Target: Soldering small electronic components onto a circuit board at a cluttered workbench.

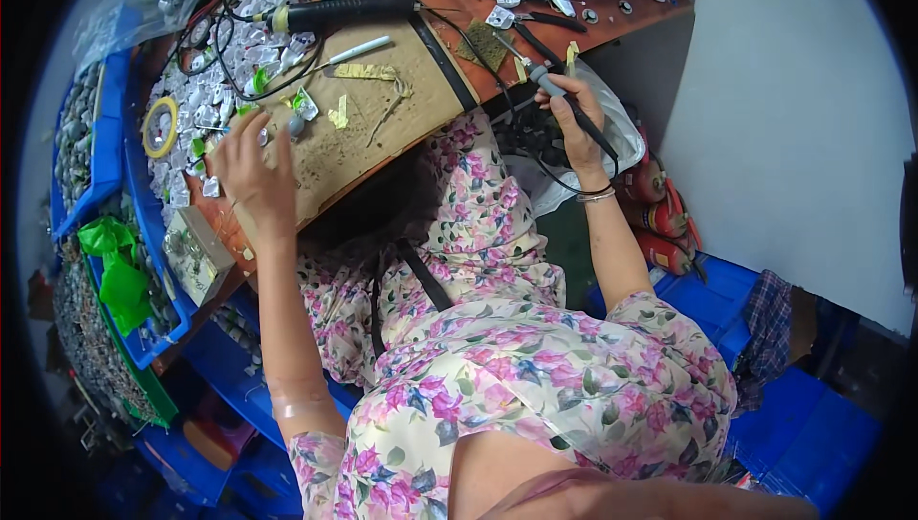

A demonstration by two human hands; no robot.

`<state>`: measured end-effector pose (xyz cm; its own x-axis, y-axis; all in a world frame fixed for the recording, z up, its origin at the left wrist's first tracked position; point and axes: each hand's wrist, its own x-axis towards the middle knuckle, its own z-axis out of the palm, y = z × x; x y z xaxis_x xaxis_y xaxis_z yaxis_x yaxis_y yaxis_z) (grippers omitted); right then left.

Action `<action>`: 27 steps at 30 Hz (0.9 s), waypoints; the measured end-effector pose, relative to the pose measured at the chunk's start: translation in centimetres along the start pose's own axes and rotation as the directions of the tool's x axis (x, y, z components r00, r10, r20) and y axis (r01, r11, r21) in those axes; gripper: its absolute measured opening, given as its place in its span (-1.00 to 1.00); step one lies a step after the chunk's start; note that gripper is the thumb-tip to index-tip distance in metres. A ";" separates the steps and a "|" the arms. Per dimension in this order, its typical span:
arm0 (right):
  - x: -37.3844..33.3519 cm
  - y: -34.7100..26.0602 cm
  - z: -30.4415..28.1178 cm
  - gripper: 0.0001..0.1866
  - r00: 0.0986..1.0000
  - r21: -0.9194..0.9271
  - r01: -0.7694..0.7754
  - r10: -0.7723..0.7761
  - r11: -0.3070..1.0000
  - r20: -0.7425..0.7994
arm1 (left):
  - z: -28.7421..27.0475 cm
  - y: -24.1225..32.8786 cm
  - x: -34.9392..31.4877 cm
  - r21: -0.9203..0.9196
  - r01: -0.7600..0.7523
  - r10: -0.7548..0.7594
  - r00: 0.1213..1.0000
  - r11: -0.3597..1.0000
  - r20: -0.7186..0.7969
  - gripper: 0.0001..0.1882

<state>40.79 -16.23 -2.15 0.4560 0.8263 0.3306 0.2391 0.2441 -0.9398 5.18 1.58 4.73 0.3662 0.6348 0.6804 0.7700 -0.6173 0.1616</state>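
Observation:
My right hand (577,123) is closed around the grey-and-black handle of a soldering iron (542,73). Its thin tip points up and left toward a brown sponge-like pad (485,45), and a black cord trails from the handle. My left hand (251,171) is over the left edge of a brown cardboard work board (382,142), fingers apart and slightly bent. Beside its fingertips lie a small grey round part (295,125) and a white-and-green plastic piece (304,102). Strips of yellow tape (365,71) and a white pen-like stick (360,49) rest on the board.
Many white plastic pieces (210,89) cover the table's left, with a yellow tape roll (160,128). A thick black-handled tool (339,13) lies across the board's far side. Blue bins (110,137) stand at the left; red fire extinguishers (660,219) stand at the right.

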 end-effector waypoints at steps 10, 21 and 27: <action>0.2 -0.3 0.6 -0.68 0.996 0.002 -0.089 0.089 0.996 -0.004 | 10.2 13.6 3.6 -0.454 -0.342 0.497 0.821 0.823 0.282 -0.57; -0.4 -1.1 -2.4 -0.69 0.993 0.185 -0.120 0.120 0.975 0.013 | 11.1 13.3 2.8 -0.420 -0.313 0.465 0.820 0.852 0.332 -0.56; 2.2 -2.7 -2.2 -0.62 0.894 -0.467 0.439 -0.323 0.768 0.309 | 11.0 13.4 2.7 -0.401 -0.309 0.458 0.813 0.863 0.359 -0.55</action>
<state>43.00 -16.17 1.34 0.0657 0.8169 0.5731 0.7839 0.3131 -0.5362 22.24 0.19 0.87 0.8382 0.4003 0.3703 0.3416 -0.9148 0.2156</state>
